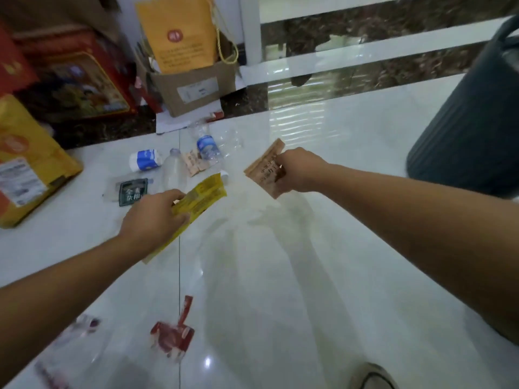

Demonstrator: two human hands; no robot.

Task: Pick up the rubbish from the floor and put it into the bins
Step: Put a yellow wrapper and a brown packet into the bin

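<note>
Yellow wrapper (200,196), pinched by the closed fingers of the left hand (153,216), and brown packet (265,168), gripped likewise by the right hand (299,169), both held clear of the floor (323,262), presumably for carrying to the dark bin (474,122) at its right edge. Bottles (175,167) and a red wrapper (172,336) remain on the tiles.
</note>
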